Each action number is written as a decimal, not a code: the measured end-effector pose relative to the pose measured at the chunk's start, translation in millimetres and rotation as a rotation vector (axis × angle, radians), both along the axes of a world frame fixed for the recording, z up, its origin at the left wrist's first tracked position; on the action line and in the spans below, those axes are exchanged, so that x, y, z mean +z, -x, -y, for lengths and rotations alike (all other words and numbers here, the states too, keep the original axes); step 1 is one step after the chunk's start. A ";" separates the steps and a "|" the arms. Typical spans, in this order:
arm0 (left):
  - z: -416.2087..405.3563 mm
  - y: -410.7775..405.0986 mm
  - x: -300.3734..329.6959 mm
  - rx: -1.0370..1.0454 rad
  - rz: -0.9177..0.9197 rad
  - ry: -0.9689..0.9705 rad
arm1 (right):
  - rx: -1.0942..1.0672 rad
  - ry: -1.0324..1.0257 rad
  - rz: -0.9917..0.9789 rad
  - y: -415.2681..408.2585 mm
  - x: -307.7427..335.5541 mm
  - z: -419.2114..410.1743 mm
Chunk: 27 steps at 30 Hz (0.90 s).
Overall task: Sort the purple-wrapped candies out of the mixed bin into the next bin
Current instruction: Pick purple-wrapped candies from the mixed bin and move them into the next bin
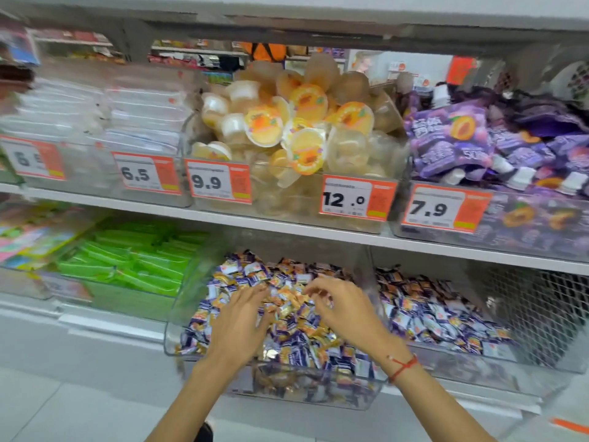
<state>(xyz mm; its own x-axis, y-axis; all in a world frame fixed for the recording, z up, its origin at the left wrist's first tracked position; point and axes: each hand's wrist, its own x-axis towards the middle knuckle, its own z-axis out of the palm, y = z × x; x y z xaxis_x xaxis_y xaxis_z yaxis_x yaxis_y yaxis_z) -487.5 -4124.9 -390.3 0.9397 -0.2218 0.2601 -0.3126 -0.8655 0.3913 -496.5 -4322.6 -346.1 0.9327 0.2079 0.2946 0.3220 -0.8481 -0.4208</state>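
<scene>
Two bare hands reach into a clear plastic bin (178, 333) heaped with small wrapped candies, on the lower shelf of a shop display. This mixed bin is the landmark for everything below. Its heap holds purple-and-white wrapped candies (299, 352) jumbled among orange-and-gold wrapped candies (296, 306).

The left hand (237, 320) lies palm down on the heap, left of its middle, fingers straight and spread, tips touching the wrappers. The right hand (342, 306) hovers over the middle of the heap, fingers curled downward with thumb and forefinger drawn close together; motion blur makes it hard to say, but it may be pinching a wrapper. A thin red string bracelet (403, 366) circles the right wrist, above the bin's front right corner.

Just right of the mixed bin, touching it, stands a second clear plastic bin (541, 362) filled mostly with purple-and-white wrapped sweets (433, 317). Left of the mixed bin sits a clear bin of bright green packets (127, 266).

On the shelf above the mixed bin is a clear tub of yellow-lidded jelly cups (306, 122), carrying orange-and-white price tags reading 9.9 (218, 181) and 12.0 (357, 199). Up and to the right lie purple fruit-printed pouches (452, 138) behind a tag reading 7.9 (443, 208).
</scene>
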 end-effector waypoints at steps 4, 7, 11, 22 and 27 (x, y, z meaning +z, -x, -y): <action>-6.8 -10.3 -10.9 0.009 -0.203 -0.249 | 0.035 0.407 -0.401 -39.7 -40.1 -39.8; -5.9 -12.1 -13.4 0.006 -0.285 -0.401 | 0.013 0.501 -0.436 -50.0 -63.8 -46.2; -8.9 -11.0 -15.8 0.001 -0.229 -0.329 | 0.047 0.423 -0.248 -42.0 -53.2 -32.7; -17.5 -8.5 -16.9 0.021 -0.142 -0.009 | -0.039 0.383 -0.196 -14.8 -31.9 20.2; -17.5 -7.7 -12.7 0.092 -0.101 0.078 | -0.012 0.382 -0.109 -20.1 -33.2 12.1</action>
